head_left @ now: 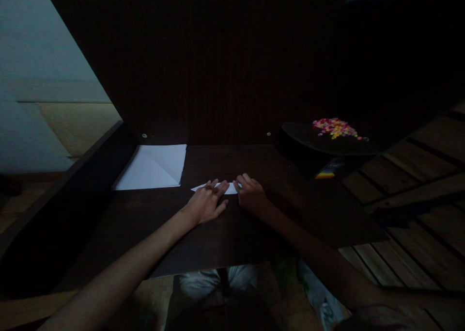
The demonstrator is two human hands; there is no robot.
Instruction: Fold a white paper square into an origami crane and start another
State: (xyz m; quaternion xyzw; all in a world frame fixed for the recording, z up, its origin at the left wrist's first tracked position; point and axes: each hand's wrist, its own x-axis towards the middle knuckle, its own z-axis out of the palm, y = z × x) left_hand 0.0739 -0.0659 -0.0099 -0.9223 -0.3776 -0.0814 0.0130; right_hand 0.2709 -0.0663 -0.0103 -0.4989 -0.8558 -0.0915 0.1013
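Note:
A narrow folded piece of white paper (231,189) lies flat on the dark wooden desk, with a pointed tip at its left end. My left hand (207,200) rests over its left part, palm down, fingers stretched out and thumb apart. At the paper's right end, my right hand (251,193) has its fingers bent and close together on the paper; that end is partly hidden beneath them. To the left of both hands sits a stack of white paper sheets (154,166), the top one showing a diagonal crease.
A small raised corner shelf (301,136) on the right bears a heap of pink, yellow and red small pieces (336,128). Below it is a colourful item (327,173). A tall dark panel (218,69) closes the back, and a low side board (65,190) borders the left.

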